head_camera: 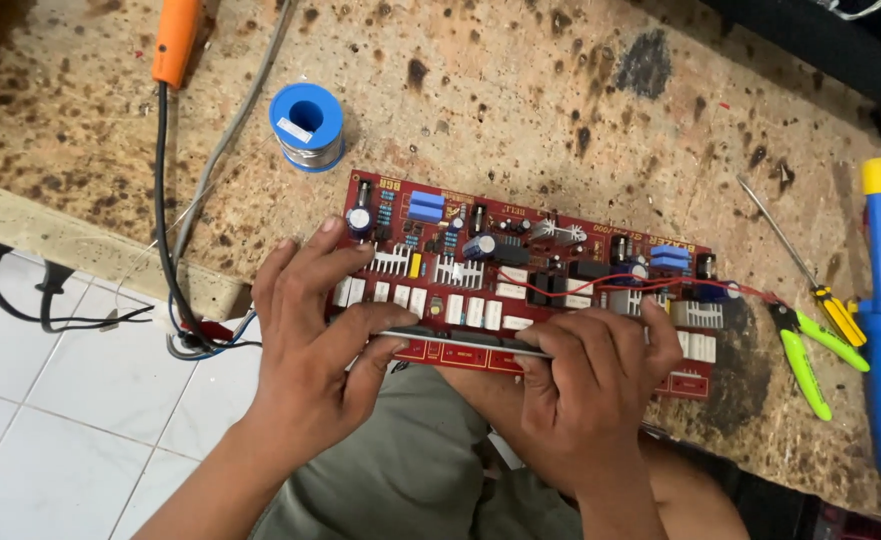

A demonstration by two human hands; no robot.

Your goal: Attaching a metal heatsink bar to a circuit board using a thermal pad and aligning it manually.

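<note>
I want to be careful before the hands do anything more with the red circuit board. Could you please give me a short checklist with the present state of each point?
1. Left hand on the red circuit board: ok, its fingers rest on the board's left part.
2. Right hand gripping the thin metal strip at the board's near edge: ok.
3. Board lying flat on the workbench: ok.
4. Red wire clear of the hands: ok, it lies across the parts beyond the fingers.
5. Green-handled cutters apart from the board: ok, to its right.
6. Orange-handled tool hot or cold: cannot tell.
</note>
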